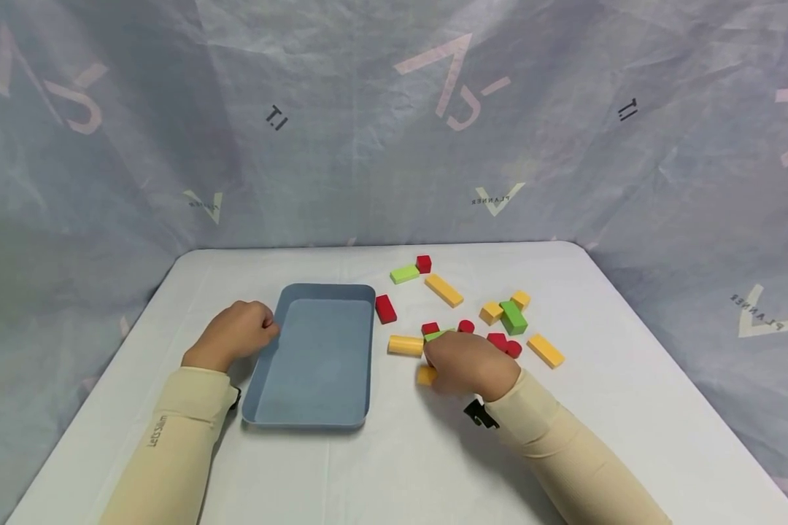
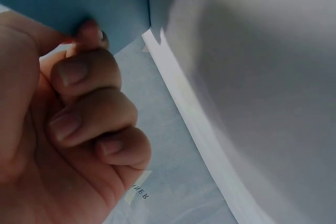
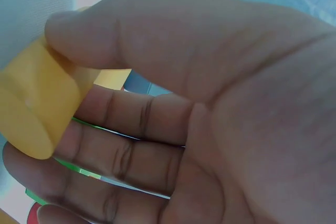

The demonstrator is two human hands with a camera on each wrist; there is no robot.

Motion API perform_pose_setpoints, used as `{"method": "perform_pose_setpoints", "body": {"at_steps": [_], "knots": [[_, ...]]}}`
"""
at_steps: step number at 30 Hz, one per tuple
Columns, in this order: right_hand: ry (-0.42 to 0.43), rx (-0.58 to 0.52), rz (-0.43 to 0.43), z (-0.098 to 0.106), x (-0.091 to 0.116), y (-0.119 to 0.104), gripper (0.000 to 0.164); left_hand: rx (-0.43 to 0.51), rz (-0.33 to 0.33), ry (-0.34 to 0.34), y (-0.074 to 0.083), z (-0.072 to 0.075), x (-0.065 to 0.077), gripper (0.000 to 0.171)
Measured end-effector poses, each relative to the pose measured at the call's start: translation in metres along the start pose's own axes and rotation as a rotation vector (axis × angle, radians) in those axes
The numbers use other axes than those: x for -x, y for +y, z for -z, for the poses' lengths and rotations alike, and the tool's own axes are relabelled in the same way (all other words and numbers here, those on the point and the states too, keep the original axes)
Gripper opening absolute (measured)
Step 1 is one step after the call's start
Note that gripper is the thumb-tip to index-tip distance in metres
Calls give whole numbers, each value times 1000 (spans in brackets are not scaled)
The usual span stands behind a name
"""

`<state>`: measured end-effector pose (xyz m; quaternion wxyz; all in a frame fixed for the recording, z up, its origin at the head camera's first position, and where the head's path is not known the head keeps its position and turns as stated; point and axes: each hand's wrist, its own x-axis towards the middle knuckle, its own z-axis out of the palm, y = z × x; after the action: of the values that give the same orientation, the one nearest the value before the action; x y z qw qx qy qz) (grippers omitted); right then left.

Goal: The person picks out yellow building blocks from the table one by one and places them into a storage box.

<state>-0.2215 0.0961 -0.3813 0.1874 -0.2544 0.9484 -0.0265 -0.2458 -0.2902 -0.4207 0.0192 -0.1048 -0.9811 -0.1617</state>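
My left hand (image 1: 236, 332) pinches the left rim of a blue-grey tray (image 1: 362, 350) between thumb and forefinger. Close up in the left wrist view, the other fingers curl in beside the tray wall (image 2: 105, 3). My right hand (image 1: 469, 362) holds a yellow cylinder (image 3: 39, 98) between its thumb and fingers, low over the table right of the tray. In the head view only one end of this cylinder (image 1: 425, 375) shows past the hand. Another yellow cylinder (image 1: 405, 345) lies just beyond it, and a light green block (image 1: 440, 335) is partly hidden behind the hand.
Red blocks (image 1: 386, 309), green blocks (image 1: 514, 318) and yellow blocks (image 1: 546, 351) lie scattered on the white table (image 1: 289, 474) right of the tray. A red cube (image 1: 423, 264) sits farthest back. Grey printed fabric (image 1: 368, 146) hangs behind the table.
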Motion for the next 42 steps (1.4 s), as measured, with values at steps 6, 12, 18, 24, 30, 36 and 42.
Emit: {"method": "perform_pose_setpoints", "body": {"at_steps": [6,12,18,24,30,36,42], "knots": [[1,-18,-5,1,1,1,18,-14,-5,2,2,0,-1,41],[39,-10,40,5,2,0,16,-34,6,-7,2,0,-1,43],[119,3,83,8,3,2,13,-57,8,7,1,0,-1,42],[151,30,107,10,4,2,15,-74,8,13,2,-1,-1,42],[182,44,109,11,4,0,17,-78,-12,10,5,0,-2,42],[211,55,133,12,4,-1,15,-85,-4,-2,6,1,-1,42],[259,99,149,16,4,-2,16,-77,2,-1,5,0,0,42]]}}
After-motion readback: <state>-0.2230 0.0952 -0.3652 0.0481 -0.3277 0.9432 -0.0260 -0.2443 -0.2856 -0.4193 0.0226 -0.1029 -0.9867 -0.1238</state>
